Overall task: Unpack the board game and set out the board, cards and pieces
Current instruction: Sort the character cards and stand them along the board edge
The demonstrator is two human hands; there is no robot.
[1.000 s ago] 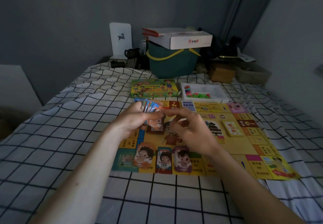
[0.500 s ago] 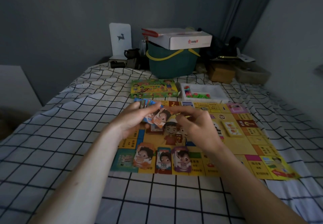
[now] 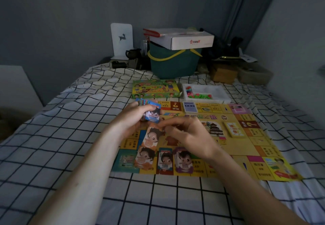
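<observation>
Right now the checked bedcover (image 3: 58, 137) spreads widest of all, and on it lies the yellow game board (image 3: 233, 147), unfolded flat, which serves as the mark for everything else. Beyond the board's far edge stands a green basket (image 3: 172, 63) with a white carton (image 3: 182, 37) resting on top. Just past the same far edge, on the cover, sit the green game box (image 3: 155, 89) and, beside it, a white tray (image 3: 205, 92) holding small coloured pieces (image 3: 198, 95). Over the board's near left part the person's left hand (image 3: 135, 117) curls round a thick stack of cards (image 3: 149, 109), gripping it with the picture side showing. Close by it, over the board's middle, the right hand (image 3: 190, 135) pinches a single orange card (image 3: 152, 137) by its top end, tilted above the board. Along the board's near edge three card piles lie in a row: an orange pile (image 3: 145, 157), a red pile (image 3: 165, 160) and a purple pile (image 3: 183, 160). On the board's far strip rests a blue-backed deck (image 3: 189, 106), and toward its right side a yellow deck (image 3: 234, 129).
</observation>
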